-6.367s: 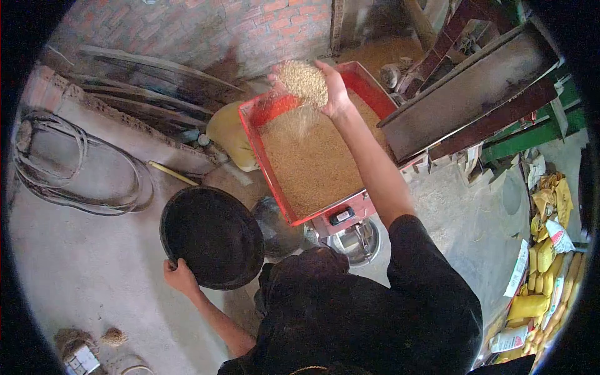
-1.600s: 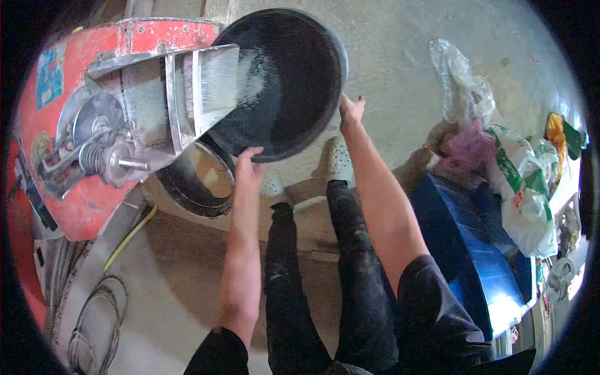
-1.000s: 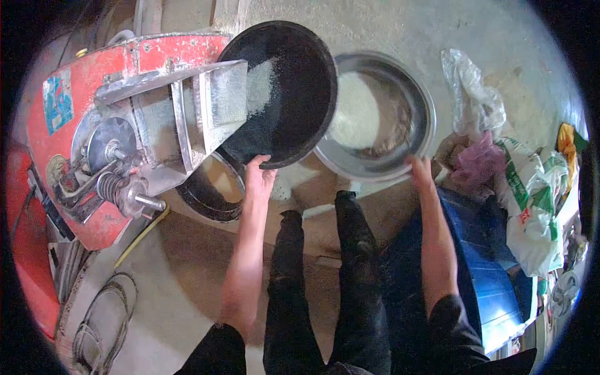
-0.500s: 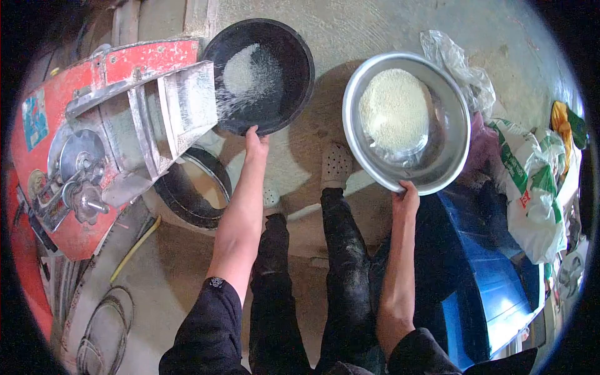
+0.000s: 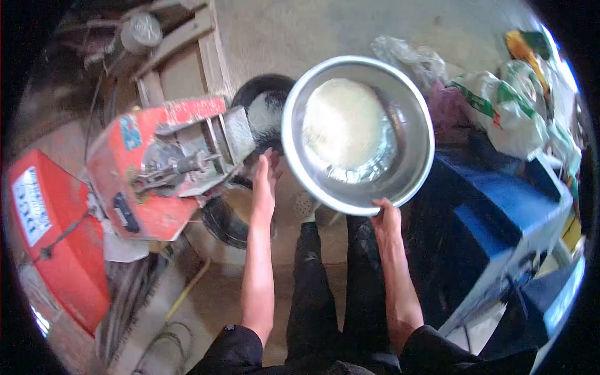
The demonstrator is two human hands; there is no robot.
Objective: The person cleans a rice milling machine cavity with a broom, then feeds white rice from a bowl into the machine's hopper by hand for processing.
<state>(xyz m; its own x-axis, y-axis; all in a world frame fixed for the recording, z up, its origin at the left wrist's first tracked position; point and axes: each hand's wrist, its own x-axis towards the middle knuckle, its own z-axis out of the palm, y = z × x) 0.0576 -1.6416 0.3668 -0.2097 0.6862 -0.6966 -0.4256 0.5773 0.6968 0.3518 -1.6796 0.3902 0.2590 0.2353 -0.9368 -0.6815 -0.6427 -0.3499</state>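
The silver bowl [image 5: 358, 134] of white grain, center frame, could tip and spill, since only the right hand [image 5: 386, 220] fingers pinch its rim; left hand [image 5: 265, 181] fingers look spread.

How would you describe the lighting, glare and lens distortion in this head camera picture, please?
Head view: strong fisheye, with black corners and bent edges; daylight glares on the steel basin gripped by the right hand and washes out the white grain; the bags at right are overexposed; the black pan beyond the left hand sits in shade.
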